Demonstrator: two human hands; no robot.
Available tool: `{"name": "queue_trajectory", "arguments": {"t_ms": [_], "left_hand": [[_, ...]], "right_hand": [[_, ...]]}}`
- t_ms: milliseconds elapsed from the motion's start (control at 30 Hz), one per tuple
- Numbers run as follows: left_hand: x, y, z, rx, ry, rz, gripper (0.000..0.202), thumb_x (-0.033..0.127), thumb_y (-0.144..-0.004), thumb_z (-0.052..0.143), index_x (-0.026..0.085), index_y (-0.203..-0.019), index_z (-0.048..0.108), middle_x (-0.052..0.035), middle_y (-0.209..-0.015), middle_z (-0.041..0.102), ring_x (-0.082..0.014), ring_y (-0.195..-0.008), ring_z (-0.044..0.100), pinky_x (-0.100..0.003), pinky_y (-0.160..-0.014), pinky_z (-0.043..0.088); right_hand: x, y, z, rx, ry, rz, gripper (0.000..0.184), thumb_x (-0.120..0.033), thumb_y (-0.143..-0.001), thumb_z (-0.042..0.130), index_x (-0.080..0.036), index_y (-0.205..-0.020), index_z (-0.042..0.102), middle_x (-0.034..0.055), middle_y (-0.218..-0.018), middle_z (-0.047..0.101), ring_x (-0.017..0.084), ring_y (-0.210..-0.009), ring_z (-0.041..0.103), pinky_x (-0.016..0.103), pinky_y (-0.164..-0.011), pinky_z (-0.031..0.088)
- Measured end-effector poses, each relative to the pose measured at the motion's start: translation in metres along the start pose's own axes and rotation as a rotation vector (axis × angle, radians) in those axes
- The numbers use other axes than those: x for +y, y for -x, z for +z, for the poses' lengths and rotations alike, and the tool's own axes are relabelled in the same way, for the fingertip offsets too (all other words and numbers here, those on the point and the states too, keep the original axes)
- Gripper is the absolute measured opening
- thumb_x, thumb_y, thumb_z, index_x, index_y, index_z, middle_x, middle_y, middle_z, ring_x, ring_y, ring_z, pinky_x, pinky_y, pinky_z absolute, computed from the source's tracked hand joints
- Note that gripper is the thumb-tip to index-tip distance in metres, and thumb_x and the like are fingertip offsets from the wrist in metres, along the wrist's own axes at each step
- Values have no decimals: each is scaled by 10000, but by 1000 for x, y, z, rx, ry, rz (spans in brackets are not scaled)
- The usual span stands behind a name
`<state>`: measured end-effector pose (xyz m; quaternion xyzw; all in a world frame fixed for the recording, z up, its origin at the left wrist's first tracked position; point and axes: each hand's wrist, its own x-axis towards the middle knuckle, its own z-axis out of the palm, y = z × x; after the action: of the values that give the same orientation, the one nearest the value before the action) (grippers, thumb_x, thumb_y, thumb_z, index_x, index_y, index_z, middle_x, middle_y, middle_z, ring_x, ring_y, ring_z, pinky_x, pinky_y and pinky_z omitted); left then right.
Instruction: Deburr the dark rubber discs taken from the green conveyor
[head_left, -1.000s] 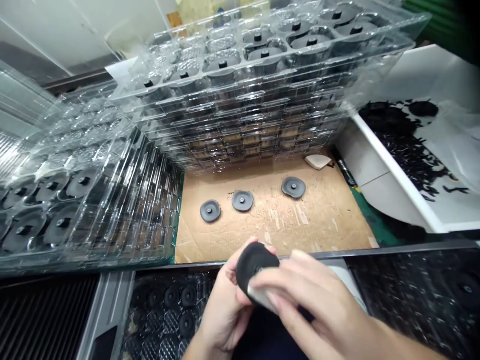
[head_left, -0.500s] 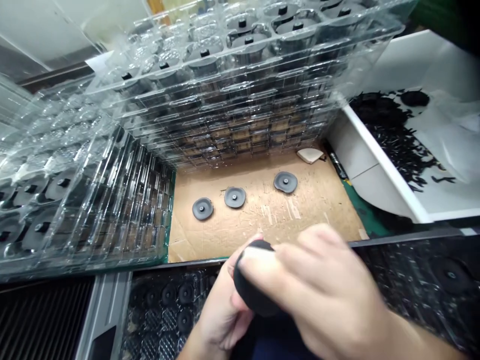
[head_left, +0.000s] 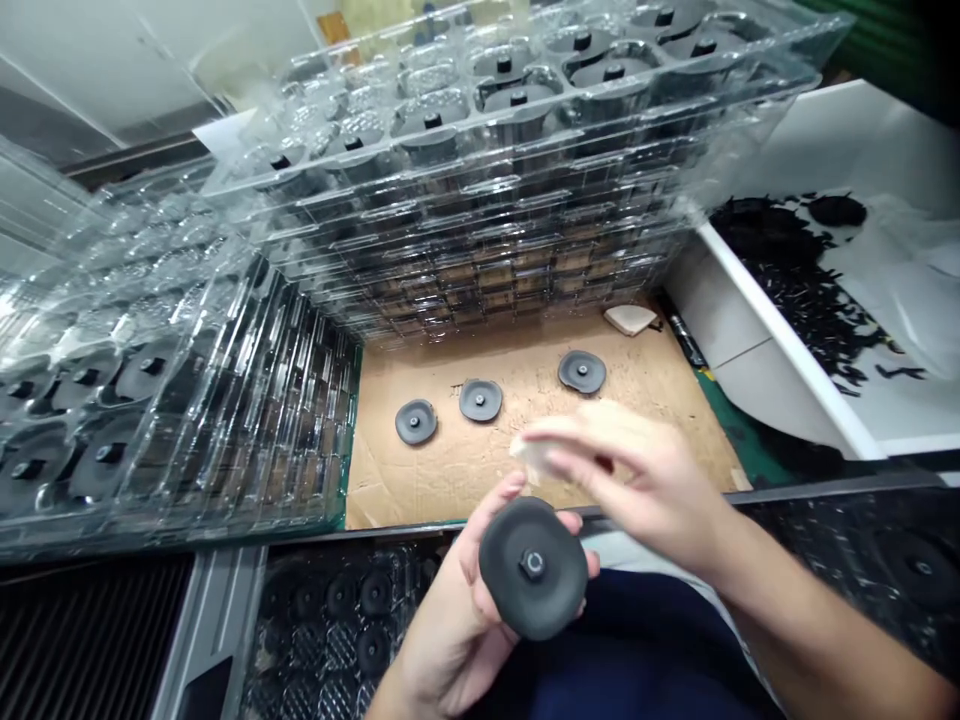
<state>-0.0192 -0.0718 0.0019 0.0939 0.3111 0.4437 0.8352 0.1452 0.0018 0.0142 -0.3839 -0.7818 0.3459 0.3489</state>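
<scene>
My left hand grips a dark grey round rubber disc with a small hub in its middle, face turned up toward me. Just above it, my right hand hovers over the cardboard, its fingertips pinched on a small pale piece that is blurred. Three more discs lie on the cardboard sheet: one on the left, one in the middle, one on the right.
Tall stacks of clear plastic trays holding discs stand at the back and left. A white bin with black scraps is at the right. Dark trays of discs lie near me. A pale wedge rests by the back stack.
My right hand has lifted off the disc and moved up and to the right with the pale piece. The disc's face with its hub is now uncovered in my left hand.
</scene>
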Motion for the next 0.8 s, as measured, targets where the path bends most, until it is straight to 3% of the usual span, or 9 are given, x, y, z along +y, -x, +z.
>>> {"name": "queue_trajectory", "arguments": {"t_ms": [100, 233, 333, 400, 500, 600, 667, 767, 800], "left_hand": [[3, 6, -3, -9, 95, 15, 531, 305, -628, 786, 359, -1123, 601, -27, -1138, 702, -241, -1001, 672, -295, -791, 556], [4, 6, -15, 7, 177, 36, 547, 360, -594, 792, 325, -1111, 618, -50, -1172, 683, -256, -1020, 663, -303, -792, 561], [4, 3, -19, 69, 199, 41, 542, 398, -573, 784, 317, -1088, 635, -57, -1161, 686, -265, -1031, 657, -308, -795, 557], [5, 1, -17, 90, 185, 55, 506, 381, -591, 778, 314, -1076, 645, -50, -1135, 697, -263, -1014, 664, -307, -802, 554], [3, -1, -12, 107, 162, 107, 533, 370, -590, 785, 287, -1098, 646, -49, -1128, 695, -242, -982, 673, -306, -823, 550], [-3, -1, -12, 159, 124, 185, 622, 362, -539, 821, 257, -1125, 640, -70, -1135, 688, -228, -1023, 648, -288, -895, 511], [-6, 1, -15, 213, 92, 243, 627, 354, -536, 828, 270, -1128, 640, -67, -1143, 685, -234, -1063, 626, -298, -948, 477], [-6, 3, -17, 284, 49, 309, 592, 342, -523, 840, 297, -1085, 663, -35, -1101, 705, -250, -1049, 635, -326, -942, 488], [-6, 4, -17, 289, 27, 306, 605, 344, -499, 851, 296, -1074, 670, -34, -1069, 715, -257, -1039, 640, -334, -931, 497]], "right_hand": [[35, 17, 12, 35, 42, 317, 242, -270, -919, 468, -207, -1055, 659, 49, -1027, 697, 168, -863, 642, 266, -699, 494], [63, 57, 50, -57, 30, 332, 260, -265, -895, 470, -194, -981, 705, 54, -818, 719, 186, -753, 672, 292, -655, 528], [65, 68, 60, -57, 29, 333, 249, -258, -880, 484, -196, -953, 714, 48, -763, 712, 186, -715, 669, 301, -647, 533], [54, 58, 50, -20, 32, 350, 252, -253, -899, 470, -201, -1017, 686, 57, -898, 719, 186, -811, 673, 291, -682, 533], [17, 33, 27, 97, 30, 328, 242, -251, -920, 470, -226, -1103, 627, 40, -1056, 693, 168, -898, 657, 248, -686, 522], [-27, 14, 21, 182, 11, 33, 230, -173, -900, 487, -177, -1083, 626, 53, -948, 704, 166, -834, 644, 268, -729, 508], [-47, 8, 26, 84, -17, -100, 232, -125, -886, 470, -117, -1040, 643, 68, -836, 697, 167, -746, 625, 284, -706, 507], [-54, 2, 35, -143, -81, -57, 218, -88, -874, 467, -119, -953, 668, 49, -790, 685, 148, -698, 611, 259, -660, 508], [-54, 0, 37, -147, -73, -50, 216, -89, -872, 468, -118, -943, 670, 49, -787, 683, 150, -695, 609, 263, -651, 507]]}}
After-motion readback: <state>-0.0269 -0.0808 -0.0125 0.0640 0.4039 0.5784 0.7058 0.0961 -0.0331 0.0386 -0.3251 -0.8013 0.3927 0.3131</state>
